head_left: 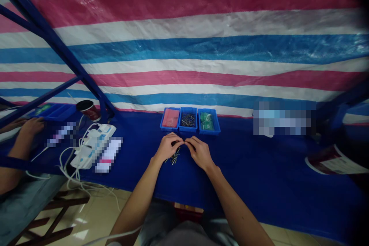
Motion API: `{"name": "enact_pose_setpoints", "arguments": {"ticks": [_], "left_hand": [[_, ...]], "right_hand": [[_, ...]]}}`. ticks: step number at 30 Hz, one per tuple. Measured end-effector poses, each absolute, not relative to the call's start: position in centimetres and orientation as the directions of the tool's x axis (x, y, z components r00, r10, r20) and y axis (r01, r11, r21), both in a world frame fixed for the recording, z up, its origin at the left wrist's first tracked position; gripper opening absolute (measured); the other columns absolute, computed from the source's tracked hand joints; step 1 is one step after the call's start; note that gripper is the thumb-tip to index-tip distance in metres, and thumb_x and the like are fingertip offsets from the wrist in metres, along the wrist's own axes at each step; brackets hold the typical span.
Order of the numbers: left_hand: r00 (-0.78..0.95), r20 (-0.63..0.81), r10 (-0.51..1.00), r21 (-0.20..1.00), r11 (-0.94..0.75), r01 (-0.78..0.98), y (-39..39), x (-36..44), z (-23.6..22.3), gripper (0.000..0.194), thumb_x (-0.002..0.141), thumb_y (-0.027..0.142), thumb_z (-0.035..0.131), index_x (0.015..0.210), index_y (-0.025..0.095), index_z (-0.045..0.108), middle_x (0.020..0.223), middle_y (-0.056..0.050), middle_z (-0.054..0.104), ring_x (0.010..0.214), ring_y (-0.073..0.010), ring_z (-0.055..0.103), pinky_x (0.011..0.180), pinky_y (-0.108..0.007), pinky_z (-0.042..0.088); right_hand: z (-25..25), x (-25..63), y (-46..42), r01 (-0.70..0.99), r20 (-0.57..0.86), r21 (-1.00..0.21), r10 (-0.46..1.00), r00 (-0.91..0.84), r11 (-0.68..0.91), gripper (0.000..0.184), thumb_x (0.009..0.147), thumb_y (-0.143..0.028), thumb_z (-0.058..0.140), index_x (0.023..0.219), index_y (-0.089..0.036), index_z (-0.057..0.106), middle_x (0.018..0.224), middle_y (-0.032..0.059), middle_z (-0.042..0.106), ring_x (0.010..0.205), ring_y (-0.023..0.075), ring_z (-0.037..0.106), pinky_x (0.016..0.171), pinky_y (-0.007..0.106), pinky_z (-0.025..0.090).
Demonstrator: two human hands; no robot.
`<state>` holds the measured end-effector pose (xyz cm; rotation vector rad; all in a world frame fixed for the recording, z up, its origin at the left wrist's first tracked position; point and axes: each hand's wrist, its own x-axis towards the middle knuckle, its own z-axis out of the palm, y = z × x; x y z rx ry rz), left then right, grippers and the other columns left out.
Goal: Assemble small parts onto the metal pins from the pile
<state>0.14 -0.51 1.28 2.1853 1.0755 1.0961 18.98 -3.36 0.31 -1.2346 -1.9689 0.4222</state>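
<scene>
My left hand (170, 147) and my right hand (199, 152) meet above the blue table, fingertips pinched together and nearly touching. Whatever lies between the fingertips is too small to make out. Just below my left hand, a loose pile of thin, dark and brassy stick-like pieces (174, 158) is spread on the table, partly hidden by the hand. Beyond my hands stand three small blue trays side by side. Pink sheets or packets (171, 117) fill the left one, thin dark metal pieces (188, 119) the middle one, and green-and-clear plastic packets (206, 121) the right one.
To the left lie a white power strip (93, 146) with tangled cables and a blurred phone-like object (108, 155). A dark red cup (89, 110) stands behind them. Another person's hand (31, 126) is at far left. A large dark red container (336, 160) stands at right.
</scene>
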Motion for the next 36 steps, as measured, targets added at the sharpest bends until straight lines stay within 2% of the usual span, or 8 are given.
{"name": "enact_pose_setpoints", "arguments": {"ticks": [8,13,21,24,26,29,32,36], "left_hand": [[0.372,0.459,0.807,0.693,-0.588,0.418,-0.46,0.2,1.07,0.018,0.091,0.03,0.062,0.085,0.019,0.074,0.081,-0.006,0.073,0.079,-0.018,0.062,0.078,-0.033,0.05],[0.373,0.459,0.806,0.698,-0.587,0.41,-0.5,0.23,1.11,0.016,0.091,0.029,0.063,0.085,0.019,0.074,0.082,-0.006,0.073,0.078,-0.0177,0.063,0.077,-0.032,0.05],[0.359,0.462,0.811,0.703,-0.582,0.409,-0.57,0.26,1.39,0.013,0.09,0.025,0.064,0.083,0.018,0.073,0.08,-0.005,0.072,0.077,-0.0169,0.062,0.077,-0.031,0.049],[0.35,0.458,0.817,0.702,-0.574,0.421,-0.54,0.14,1.4,0.013,0.09,0.025,0.064,0.084,0.018,0.073,0.082,-0.005,0.072,0.078,-0.017,0.063,0.076,-0.031,0.049],[0.349,0.454,0.82,0.699,-0.571,0.431,-0.5,0.03,1.39,0.013,0.091,0.024,0.064,0.085,0.018,0.073,0.082,-0.006,0.072,0.078,-0.0168,0.063,0.075,-0.03,0.049],[0.357,0.445,0.821,0.693,-0.568,0.443,-0.47,-0.03,1.34,0.013,0.09,0.024,0.063,0.085,0.018,0.073,0.081,-0.005,0.071,0.077,-0.0162,0.062,0.074,-0.029,0.048],[0.366,0.439,0.82,0.689,-0.569,0.448,-0.51,0.03,1.31,0.015,0.091,0.026,0.063,0.084,0.017,0.073,0.08,-0.005,0.071,0.076,-0.016,0.061,0.074,-0.028,0.048],[0.372,0.442,0.816,0.69,-0.574,0.44,-0.61,0.13,1.33,0.018,0.092,0.029,0.062,0.083,0.017,0.073,0.079,-0.006,0.071,0.076,-0.0165,0.061,0.075,-0.029,0.048]], "right_hand": [[0.42,18.98,-3.4,0.635,0.415,-0.61,0.874,-0.254,0.474,0.025,0.103,-0.032,0.042,0.101,-0.025,0.065,0.093,0.0033,0.068,0.078,0.0167,0.066,0.072,0.026,0.047],[0.1,18.81,-3.34,0.657,0.39,-0.606,0.887,-0.247,0.449,0.027,0.104,-0.032,0.038,0.094,-0.023,0.061,0.089,0.0024,0.067,0.077,0.0165,0.065,0.069,0.025,0.044],[-0.21,18.74,-3.26,0.708,0.348,-0.574,0.905,-0.244,0.411,0.034,0.105,-0.036,0.035,0.081,-0.023,0.055,0.073,0.0,0.063,0.064,0.0161,0.06,0.06,0.025,0.037],[0.08,18.84,-3.33,0.677,0.351,-0.596,0.898,-0.265,0.433,0.029,0.104,-0.039,0.039,0.089,-0.023,0.058,0.08,0.0006,0.065,0.069,0.0161,0.062,0.064,0.025,0.041],[0.29,18.85,-3.39,0.645,0.36,-0.609,0.886,-0.293,0.461,0.023,0.103,-0.039,0.043,0.104,-0.023,0.06,0.09,0.002,0.067,0.076,0.0168,0.065,0.068,0.026,0.045],[0.35,18.81,-3.41,0.63,0.38,-0.603,0.871,-0.311,0.489,0.026,0.102,-0.036,0.044,0.121,-0.025,0.057,0.104,0.0042,0.068,0.086,0.0182,0.066,0.073,0.027,0.047],[0.14,18.84,-3.31,0.647,0.392,-0.581,0.866,-0.31,0.495,0.026,0.104,-0.032,0.042,0.119,-0.025,0.061,0.105,0.0046,0.068,0.091,0.0185,0.067,0.076,0.027,0.048],[-0.03,19.03,-3.19,0.665,0.397,-0.563,0.866,-0.304,0.491,0.028,0.104,-0.031,0.04,0.111,-0.025,0.066,0.097,0.0049,0.068,0.084,0.0176,0.067,0.074,0.026,0.047]]}}
